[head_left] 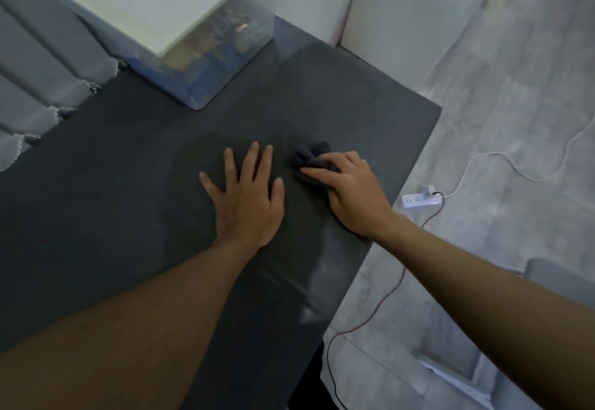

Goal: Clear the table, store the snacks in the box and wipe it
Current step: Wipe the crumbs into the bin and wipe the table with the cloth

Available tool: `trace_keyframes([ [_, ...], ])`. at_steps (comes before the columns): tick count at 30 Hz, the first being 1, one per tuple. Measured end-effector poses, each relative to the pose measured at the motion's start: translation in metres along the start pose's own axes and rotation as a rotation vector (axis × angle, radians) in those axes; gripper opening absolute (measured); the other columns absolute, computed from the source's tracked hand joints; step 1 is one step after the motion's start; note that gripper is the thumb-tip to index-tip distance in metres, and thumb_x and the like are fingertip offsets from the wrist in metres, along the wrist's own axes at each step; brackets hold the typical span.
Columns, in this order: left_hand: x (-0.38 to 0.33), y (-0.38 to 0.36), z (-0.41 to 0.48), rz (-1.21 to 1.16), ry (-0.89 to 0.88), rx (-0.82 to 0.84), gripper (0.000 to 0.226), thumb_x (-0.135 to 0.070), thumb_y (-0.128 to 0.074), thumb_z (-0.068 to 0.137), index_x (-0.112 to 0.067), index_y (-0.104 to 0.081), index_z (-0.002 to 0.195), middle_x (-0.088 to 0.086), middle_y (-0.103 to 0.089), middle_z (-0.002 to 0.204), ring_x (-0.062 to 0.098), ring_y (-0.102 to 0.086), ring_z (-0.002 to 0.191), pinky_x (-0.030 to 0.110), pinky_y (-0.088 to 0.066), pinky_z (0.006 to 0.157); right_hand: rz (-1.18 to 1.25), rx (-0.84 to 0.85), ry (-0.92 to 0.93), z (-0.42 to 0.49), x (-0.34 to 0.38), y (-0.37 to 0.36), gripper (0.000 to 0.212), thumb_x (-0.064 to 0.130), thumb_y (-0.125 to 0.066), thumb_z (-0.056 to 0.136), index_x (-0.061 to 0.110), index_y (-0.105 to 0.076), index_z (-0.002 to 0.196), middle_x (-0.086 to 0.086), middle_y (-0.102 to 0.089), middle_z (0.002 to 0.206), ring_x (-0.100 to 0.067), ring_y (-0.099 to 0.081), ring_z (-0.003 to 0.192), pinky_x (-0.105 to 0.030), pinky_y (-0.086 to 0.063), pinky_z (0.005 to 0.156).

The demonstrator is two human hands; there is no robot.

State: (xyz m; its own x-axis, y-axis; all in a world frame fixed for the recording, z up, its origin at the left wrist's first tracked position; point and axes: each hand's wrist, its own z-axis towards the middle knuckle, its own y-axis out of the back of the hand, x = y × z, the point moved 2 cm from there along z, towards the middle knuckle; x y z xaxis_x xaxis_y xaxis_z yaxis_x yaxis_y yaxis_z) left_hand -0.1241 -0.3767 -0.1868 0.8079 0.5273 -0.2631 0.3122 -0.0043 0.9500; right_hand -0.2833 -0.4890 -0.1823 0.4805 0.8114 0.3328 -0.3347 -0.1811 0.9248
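Grips the soft, light-looking cloth (310, 155) by its bunched middle with the right hand (347, 184) near the right edge of the tabletop (128, 184), and rests the left hand (248, 197) flat, fingers spread, beside it.

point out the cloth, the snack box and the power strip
cloth (309, 156): head view, on its bunched dark end
snack box (222, 52): head view, on its clear side wall
power strip (418, 200): head view, on its white top face
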Motion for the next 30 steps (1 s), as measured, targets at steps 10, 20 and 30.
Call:
trace_keyframes([
  [10, -0.019, -0.012, 0.008, 0.226, 0.065, 0.05, 0.071, -0.07, 0.002, 0.092, -0.04, 0.018, 0.154, -0.009, 0.016, 0.166, 0.042, 0.017, 0.149, 0.082, -0.005, 0.103, 0.035, -0.144, -0.238, 0.038, -0.049, 0.006, 0.04, 0.01, -0.055, 0.089, 0.028, -0.07, 0.122, -0.002, -0.062, 0.123, -0.031, -0.052, 0.105, -0.041, -0.043, 0.085],
  [20, -0.02, -0.011, 0.009, 0.252, 0.045, 0.045, 0.071, -0.068, -0.005, 0.094, -0.037, 0.01, 0.157, -0.007, 0.008, 0.167, 0.042, 0.011, 0.151, 0.081, -0.006, 0.104, 0.075, -0.214, -0.534, 0.123, -0.081, 0.005, 0.046, 0.006, -0.051, 0.086, 0.025, -0.068, 0.124, -0.007, -0.059, 0.126, -0.035, -0.048, 0.11, -0.045, -0.041, 0.091],
  [30, -0.02, -0.01, 0.01, 0.268, 0.043, 0.06, 0.071, -0.068, -0.006, 0.095, -0.035, 0.008, 0.157, -0.005, 0.004, 0.168, 0.043, 0.005, 0.151, 0.08, -0.008, 0.103, -0.019, -0.057, -0.219, 0.186, -0.085, -0.002, 0.042, 0.013, -0.048, 0.097, 0.034, -0.062, 0.131, -0.003, -0.054, 0.133, -0.031, -0.045, 0.118, -0.04, -0.034, 0.094],
])
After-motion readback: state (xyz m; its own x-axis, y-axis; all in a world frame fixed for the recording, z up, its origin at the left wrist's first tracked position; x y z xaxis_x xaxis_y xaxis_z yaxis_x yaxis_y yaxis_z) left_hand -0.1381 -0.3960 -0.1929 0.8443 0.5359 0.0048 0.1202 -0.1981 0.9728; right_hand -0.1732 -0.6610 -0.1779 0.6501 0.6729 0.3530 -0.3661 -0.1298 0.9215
